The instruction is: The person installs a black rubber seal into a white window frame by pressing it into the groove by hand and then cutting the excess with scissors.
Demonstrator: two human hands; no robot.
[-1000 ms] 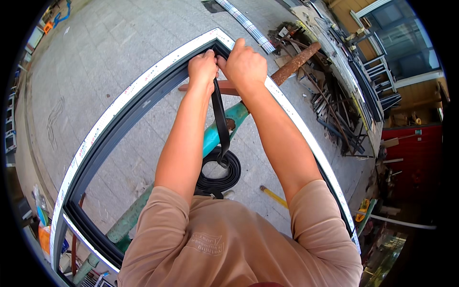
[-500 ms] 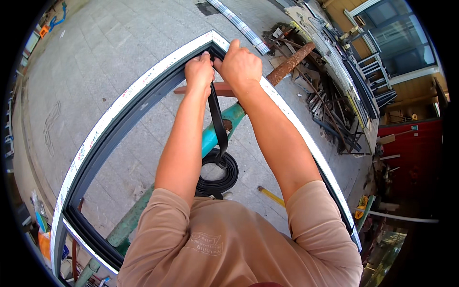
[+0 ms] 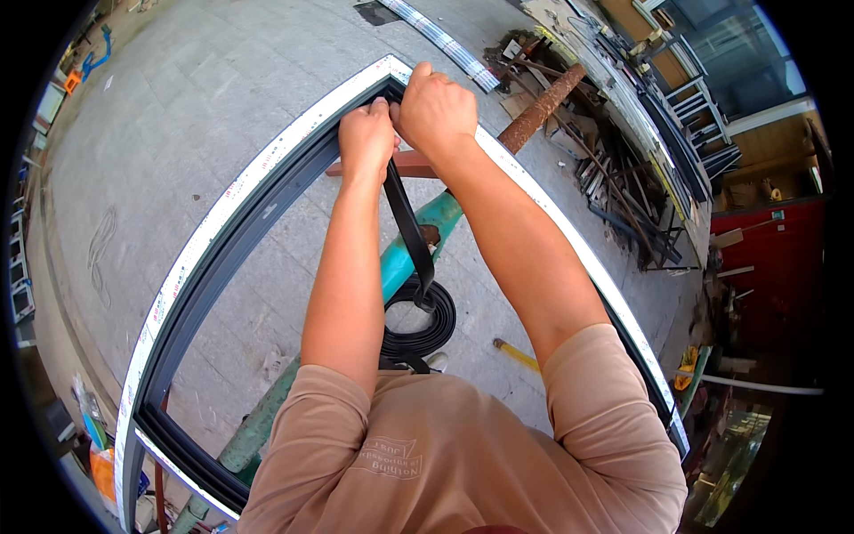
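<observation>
A large window frame, with white film on its outer face and black grooves inside, spans the view with one corner pointing away from me. At that corner, my left hand pinches a flat black rubber seal strip. The strip hangs from its fingers down to a black coil below the frame. My right hand is closed over the corner, right against the left hand. Its fingertips are turned under, so what they grip is hidden.
Under the frame run a green pipe and a reddish-brown bar. A rusty pipe sticks out beyond the right side. Metal offcuts are heaped at the right, beside a cluttered bench. A wrapped bundle of profiles lies on the paving.
Both hands stay at the corner, almost in the same pose. The view has shifted slightly, so the frame's lower part and the coil appear farther right.
</observation>
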